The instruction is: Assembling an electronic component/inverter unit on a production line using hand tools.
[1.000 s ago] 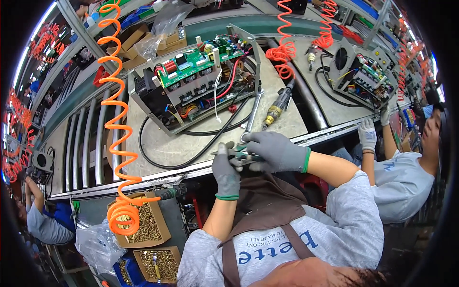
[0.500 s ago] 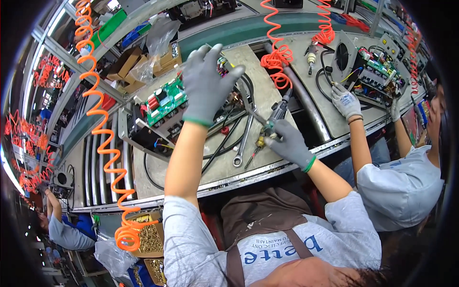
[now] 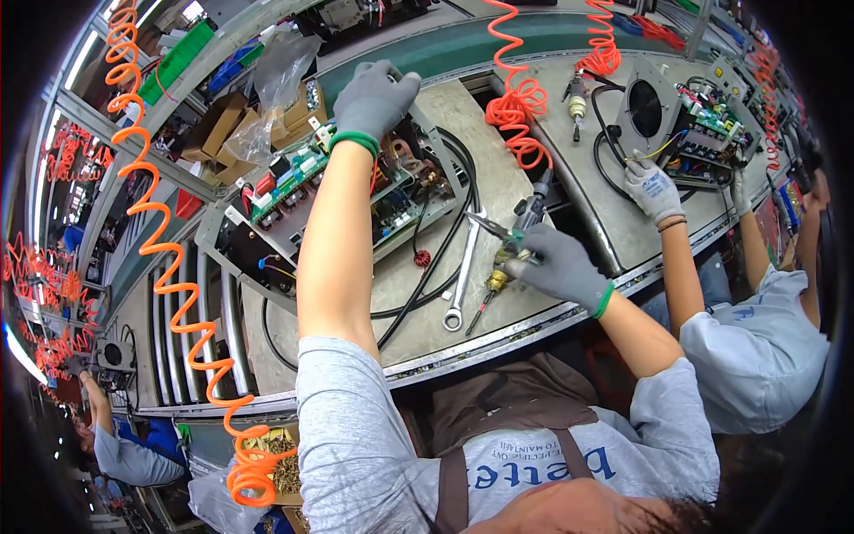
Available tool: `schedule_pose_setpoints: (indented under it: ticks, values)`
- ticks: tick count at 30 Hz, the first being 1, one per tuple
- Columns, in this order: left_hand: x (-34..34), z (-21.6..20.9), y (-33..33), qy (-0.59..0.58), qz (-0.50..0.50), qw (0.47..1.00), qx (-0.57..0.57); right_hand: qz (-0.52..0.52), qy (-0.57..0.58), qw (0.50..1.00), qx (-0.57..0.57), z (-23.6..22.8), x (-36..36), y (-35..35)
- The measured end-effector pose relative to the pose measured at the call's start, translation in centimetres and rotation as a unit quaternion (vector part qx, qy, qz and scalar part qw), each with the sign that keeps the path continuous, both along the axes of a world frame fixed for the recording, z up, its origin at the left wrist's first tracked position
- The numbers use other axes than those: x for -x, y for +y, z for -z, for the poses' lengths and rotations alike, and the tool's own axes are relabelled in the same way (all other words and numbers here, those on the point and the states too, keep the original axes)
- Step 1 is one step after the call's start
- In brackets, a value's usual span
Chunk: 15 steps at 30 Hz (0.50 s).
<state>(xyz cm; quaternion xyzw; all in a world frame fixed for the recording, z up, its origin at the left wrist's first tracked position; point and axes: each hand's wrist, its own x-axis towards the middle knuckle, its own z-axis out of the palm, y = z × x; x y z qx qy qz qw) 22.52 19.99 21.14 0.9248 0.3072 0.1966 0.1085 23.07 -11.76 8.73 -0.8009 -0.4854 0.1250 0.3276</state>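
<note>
My left hand [image 3: 374, 105], in a grey glove, is over the far side of an opened metal-framed device [image 3: 414, 209]. Its fingers are bent, the thumb stands apart, and nothing shows in it. A green circuit board [image 3: 289, 189] sits along the device's left part, partly behind my left forearm. My right hand [image 3: 560, 262], gloved too, is closed on green-handled pliers [image 3: 491, 226], jaws pointing left. Beneath lies an air screwdriver [image 3: 496, 281] with a yellow collar; whether my hand touches it I cannot tell. A combination wrench [image 3: 463, 276] lies just left of it.
Black cable [image 3: 411, 313] loops around the device. An orange coiled hose [image 3: 520, 116] hangs behind the screwdriver; another hose [image 3: 173, 289] hangs at left. Steel rollers [image 3: 200, 325] flank the bench. At right a co-worker's gloved hand [image 3: 654, 189] is at a similar device. Screws fill a box [image 3: 286, 472] lower left.
My left hand has moved up and away, and its spread fingers have bent. My right hand has shifted slightly right, and the pliers' jaws have tipped from upward toward the left.
</note>
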Motion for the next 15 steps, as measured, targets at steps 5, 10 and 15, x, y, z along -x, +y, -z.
schedule_pose_setpoints:
  ticks: [5,10,15]
  values:
    - [-0.2,0.3,1.1,0.006,0.039,0.999,0.017,0.009,-0.073,0.996,0.052,-1.9,-1.1,0.5]
    - [-0.5,0.3,2.1,-0.001,0.054,0.998,0.015,-0.253,-0.148,0.953,0.077,-1.6,0.5,2.1]
    - [-0.4,0.3,1.6,-0.007,0.046,0.999,0.015,-0.233,-0.088,0.965,0.083,0.5,0.2,6.6]
